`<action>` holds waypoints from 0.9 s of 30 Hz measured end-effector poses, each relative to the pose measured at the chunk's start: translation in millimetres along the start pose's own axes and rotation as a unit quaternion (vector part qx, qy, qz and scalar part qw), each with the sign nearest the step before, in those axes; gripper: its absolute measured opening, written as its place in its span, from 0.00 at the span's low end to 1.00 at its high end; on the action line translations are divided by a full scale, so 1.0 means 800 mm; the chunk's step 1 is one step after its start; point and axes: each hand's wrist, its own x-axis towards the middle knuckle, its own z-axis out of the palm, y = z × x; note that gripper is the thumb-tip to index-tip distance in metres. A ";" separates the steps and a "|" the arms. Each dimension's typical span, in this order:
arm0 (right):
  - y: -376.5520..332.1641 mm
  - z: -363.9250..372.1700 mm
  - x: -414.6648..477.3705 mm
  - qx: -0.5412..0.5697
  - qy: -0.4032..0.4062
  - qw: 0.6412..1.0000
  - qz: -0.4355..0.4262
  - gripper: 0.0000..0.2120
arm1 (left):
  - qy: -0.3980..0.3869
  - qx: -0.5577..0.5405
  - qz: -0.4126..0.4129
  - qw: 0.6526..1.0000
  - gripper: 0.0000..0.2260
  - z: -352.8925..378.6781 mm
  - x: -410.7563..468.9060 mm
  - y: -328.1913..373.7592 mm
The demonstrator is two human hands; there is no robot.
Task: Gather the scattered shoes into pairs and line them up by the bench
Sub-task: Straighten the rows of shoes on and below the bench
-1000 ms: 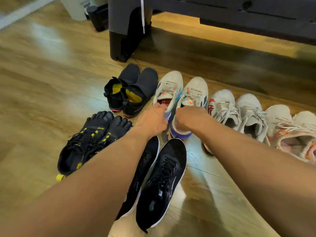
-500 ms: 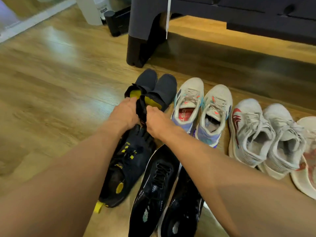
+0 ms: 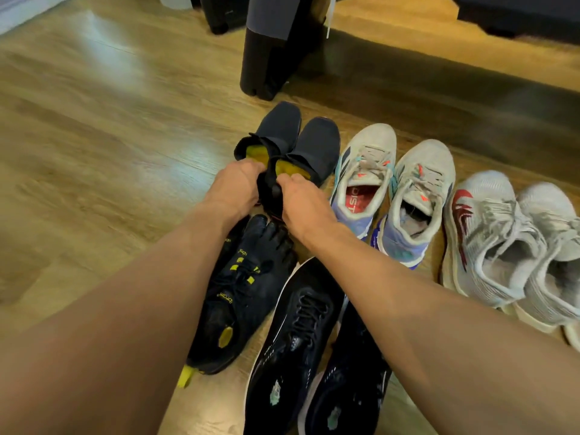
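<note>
I had both hands at the heels of the navy slip-ons (image 3: 301, 139), which sat on the wooden floor (image 3: 110, 136) just in front of the bench leg (image 3: 266, 58), at the left end of the row. My left hand (image 3: 233, 186) curled over one heel collar and my right hand (image 3: 303, 202) pinched the other. I judged that grip sensible, since holding both heels lets the pair be steered as one, sides touching and toes toward the bench. The white-and-blue trainers (image 3: 392, 183) stood just beside them, with the grey trainers (image 3: 502, 233) further right, all facing the same way, so the slip-ons were being squared to that line. The black toe shoes (image 3: 248, 284) and black runners (image 3: 301, 340) lay nearer me, under my forearms, apparently waiting for places.
</note>
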 end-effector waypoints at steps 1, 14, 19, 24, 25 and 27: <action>-0.001 -0.001 -0.002 0.013 -0.001 1.000 0.002 0.21 | 0.000 -0.012 -0.004 1.000 0.19 -0.002 -0.003 -0.001; -0.102 0.030 -0.124 0.020 -0.005 0.971 -0.238 0.11 | -0.002 -0.100 -0.162 0.982 0.07 -0.027 -0.171 -0.070; -0.124 0.062 -0.166 -0.062 -0.018 0.967 -0.245 0.25 | -0.064 -0.016 -0.110 0.992 0.21 -0.022 -0.234 -0.081; -0.132 0.085 -0.195 -0.119 -0.060 0.959 -0.251 0.23 | 0.033 0.005 -0.024 0.999 0.19 -0.005 -0.271 -0.084; -0.132 0.086 -0.197 -0.121 -0.057 0.958 -0.253 0.22 | 0.059 -0.001 -0.019 0.998 0.13 0.000 -0.276 -0.082; -0.132 0.086 -0.196 -0.124 -0.058 0.956 -0.258 0.20 | 0.057 -0.018 -0.032 0.998 0.07 0.008 -0.281 -0.078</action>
